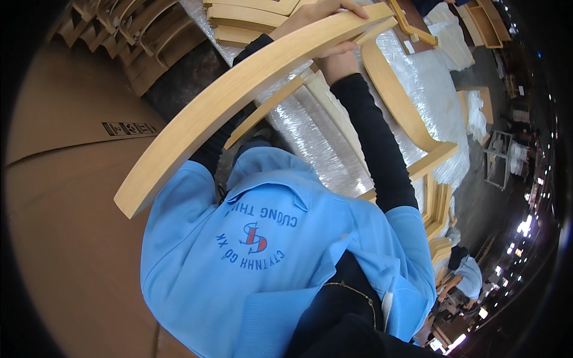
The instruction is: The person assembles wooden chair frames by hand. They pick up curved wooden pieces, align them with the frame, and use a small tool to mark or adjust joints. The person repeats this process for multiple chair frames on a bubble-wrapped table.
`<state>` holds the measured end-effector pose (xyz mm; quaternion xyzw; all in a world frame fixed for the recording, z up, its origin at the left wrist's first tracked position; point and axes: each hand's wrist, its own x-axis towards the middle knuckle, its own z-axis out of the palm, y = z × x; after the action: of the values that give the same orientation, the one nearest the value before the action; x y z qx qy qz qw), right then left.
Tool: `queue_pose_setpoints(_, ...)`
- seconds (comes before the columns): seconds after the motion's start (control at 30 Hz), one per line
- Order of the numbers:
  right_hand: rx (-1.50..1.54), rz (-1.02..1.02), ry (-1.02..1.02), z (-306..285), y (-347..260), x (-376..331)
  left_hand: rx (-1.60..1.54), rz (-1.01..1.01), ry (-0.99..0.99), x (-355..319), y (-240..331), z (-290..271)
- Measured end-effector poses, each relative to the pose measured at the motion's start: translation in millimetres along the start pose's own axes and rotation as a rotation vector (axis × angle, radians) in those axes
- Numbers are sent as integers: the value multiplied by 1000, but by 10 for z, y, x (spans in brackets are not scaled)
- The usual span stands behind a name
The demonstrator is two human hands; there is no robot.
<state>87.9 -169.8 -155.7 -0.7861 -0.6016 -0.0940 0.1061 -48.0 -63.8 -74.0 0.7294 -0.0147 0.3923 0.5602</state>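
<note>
A long, curved light-wood bar [239, 89], like part of a chair frame, slants across in front of me from the lower left to the top. My left hand [316, 15] is closed on it near its far end, fingers over the upper edge. Just below, my right hand [338, 62] grips the same end from the underside; some of its fingers are hidden behind the wood. Close to my right forearm, a bent wooden frame [397, 98] lies over the plastic-wrapped surface [316, 134]. Whether it joins the bar cannot be made out.
Curved wooden parts [128, 30] are piled at the far left, and more wooden pieces [239, 24] lie stacked at the top. Brown cardboard [71, 197] fills the left side. Wooden frames [439, 203] sit by my right elbow. Another person [468, 277] works at the lower right.
</note>
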Motion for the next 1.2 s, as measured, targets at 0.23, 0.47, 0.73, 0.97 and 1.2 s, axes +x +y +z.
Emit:
queue_pose_setpoints(0.23, 149, 61, -175, -145, -190, 231, 90, 28, -9, -21, 15, -181)
queue_pose_setpoints(0.47, -21, 4, 18, -537, -626, 135, 94, 241, -102, 405, 84, -150)
queue_pose_setpoints(0.73, 509, 43, 758, -1525, -855, -1207, 229, 448, 63, 1307, 420, -347)
queue_pose_setpoints(0.97, 1316, 917, 803, -2130, -111, -2711, 774, 586, -295, 1781, 355, 202)
queue_pose_setpoints(1.2, -112, 977, 703, -2489, -457, -3420, 776, 944, -914, 1171, 1257, 2453)
